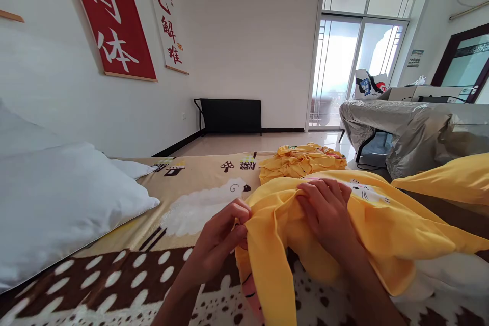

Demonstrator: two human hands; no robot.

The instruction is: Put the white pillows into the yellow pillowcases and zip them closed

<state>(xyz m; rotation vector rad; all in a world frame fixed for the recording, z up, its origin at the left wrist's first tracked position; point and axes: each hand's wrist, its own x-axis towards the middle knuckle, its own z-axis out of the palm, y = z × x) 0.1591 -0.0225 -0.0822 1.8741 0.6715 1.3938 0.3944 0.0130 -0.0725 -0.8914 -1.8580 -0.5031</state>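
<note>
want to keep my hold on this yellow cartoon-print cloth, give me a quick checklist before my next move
1. Left grip: ok. The left hand pinches the yellow cartoon-print cloth near its left side.
2. Right grip: ok. The right hand has its fingers closed on a raised fold.
3. Cloth smooth: not ok. It is creased and bunched between the hands.
4. White pillow out of the way: ok. It lies at the left, apart from both hands.
5. Crumpled yellow cloth separate from the held one: cannot tell. Their edges overlap in view.
</note>
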